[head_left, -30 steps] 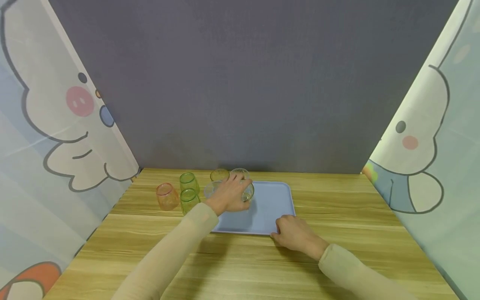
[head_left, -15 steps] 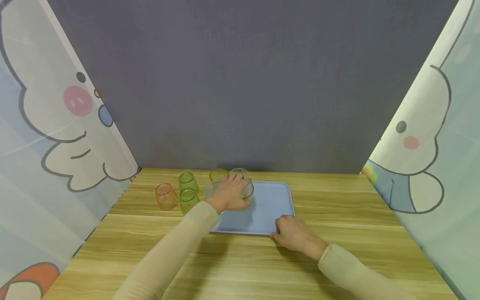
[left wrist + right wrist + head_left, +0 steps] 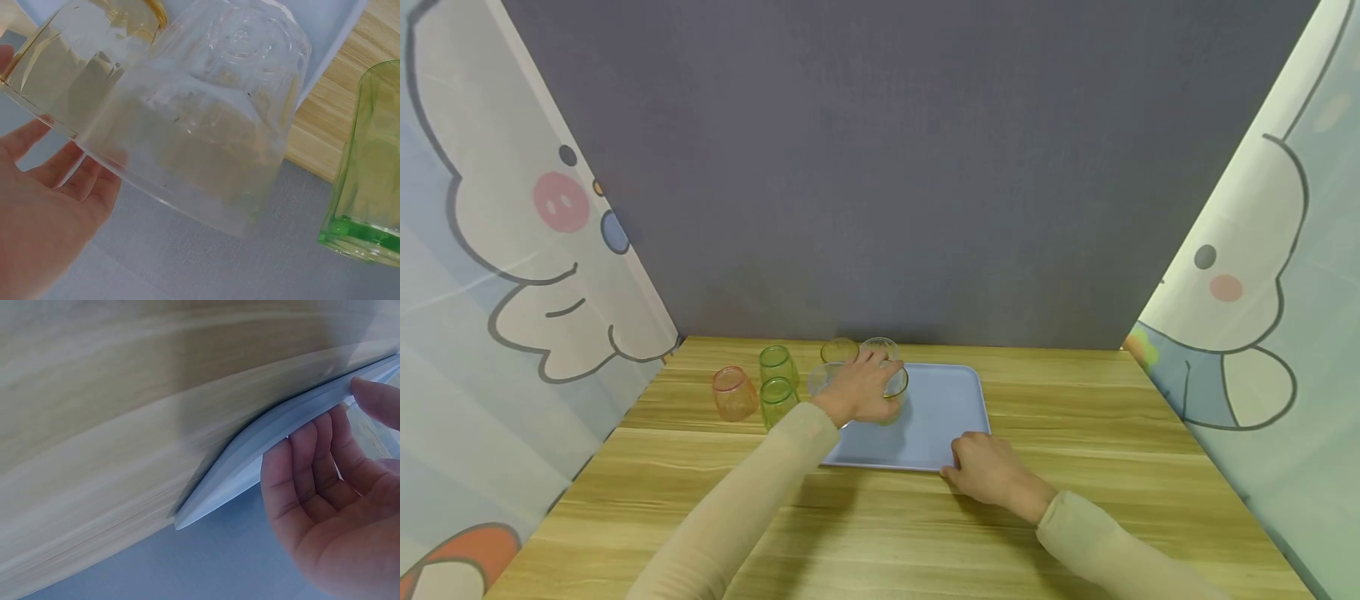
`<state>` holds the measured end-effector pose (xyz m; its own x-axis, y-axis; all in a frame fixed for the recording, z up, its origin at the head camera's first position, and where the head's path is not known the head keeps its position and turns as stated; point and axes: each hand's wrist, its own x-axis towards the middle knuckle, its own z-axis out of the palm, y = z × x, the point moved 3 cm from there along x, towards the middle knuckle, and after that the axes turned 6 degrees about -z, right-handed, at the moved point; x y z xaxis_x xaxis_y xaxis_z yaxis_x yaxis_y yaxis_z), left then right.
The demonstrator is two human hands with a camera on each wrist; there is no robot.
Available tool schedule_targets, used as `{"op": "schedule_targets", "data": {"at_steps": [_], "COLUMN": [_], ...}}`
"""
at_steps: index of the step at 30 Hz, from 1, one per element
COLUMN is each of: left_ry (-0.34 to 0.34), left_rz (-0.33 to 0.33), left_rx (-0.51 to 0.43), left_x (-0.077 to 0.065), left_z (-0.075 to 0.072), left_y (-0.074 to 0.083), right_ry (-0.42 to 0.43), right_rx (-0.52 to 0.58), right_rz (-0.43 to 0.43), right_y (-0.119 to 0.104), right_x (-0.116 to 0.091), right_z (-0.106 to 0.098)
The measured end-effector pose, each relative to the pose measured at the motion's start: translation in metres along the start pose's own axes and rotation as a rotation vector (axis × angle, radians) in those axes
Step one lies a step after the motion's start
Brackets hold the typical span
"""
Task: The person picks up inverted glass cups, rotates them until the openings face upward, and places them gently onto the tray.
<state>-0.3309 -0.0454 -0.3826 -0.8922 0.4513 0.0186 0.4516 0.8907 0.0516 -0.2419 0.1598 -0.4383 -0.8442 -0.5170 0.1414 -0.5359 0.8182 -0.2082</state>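
My left hand (image 3: 863, 390) reaches over the left part of the pale blue tray (image 3: 943, 408) and grips an amber-rimmed glass (image 3: 81, 62). The thumb is at one side of its rim and the fingers at the other. Right beside it, a clear glass (image 3: 200, 125) fills the middle of the left wrist view; the hand partly covers both in the head view. At the tray's front right corner, my right hand (image 3: 992, 467) pinches the rim (image 3: 250, 447), thumb on the outer side and fingers curled over the inner side.
Left of the tray stand two green glasses (image 3: 778, 402) and a pink-orange glass (image 3: 735, 394). Behind my left hand are another amber glass (image 3: 838, 350) and a clear glass (image 3: 880, 343). A dark grey panel (image 3: 880, 208) borders the wooden table's (image 3: 1075, 417) back edge.
The amber-rimmed glass in my left hand has shifted slightly, so more of its side shows beneath the hand. My right hand stays at the tray's corner.
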Motion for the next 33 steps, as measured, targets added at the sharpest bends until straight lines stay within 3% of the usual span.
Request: {"op": "schedule_targets", "data": {"at_steps": [9, 18, 33], "left_ry": [-0.029, -0.002, 0.111], "left_rz": [0.015, 0.038, 0.077], "left_rx": [-0.020, -0.019, 0.010], "left_x": [-0.007, -0.018, -0.036], "left_z": [-0.010, -0.029, -0.045], "left_y": [-0.004, -0.011, -0.026], "right_ry": [0.011, 0.020, 0.022], "right_rx": [0.007, -0.003, 0.004], "right_rz": [-0.009, -0.011, -0.012], "right_y": [-0.002, -0.001, 0.000], "right_x": [-0.002, -0.001, -0.002], "right_z": [0.000, 0.000, 0.000]}}
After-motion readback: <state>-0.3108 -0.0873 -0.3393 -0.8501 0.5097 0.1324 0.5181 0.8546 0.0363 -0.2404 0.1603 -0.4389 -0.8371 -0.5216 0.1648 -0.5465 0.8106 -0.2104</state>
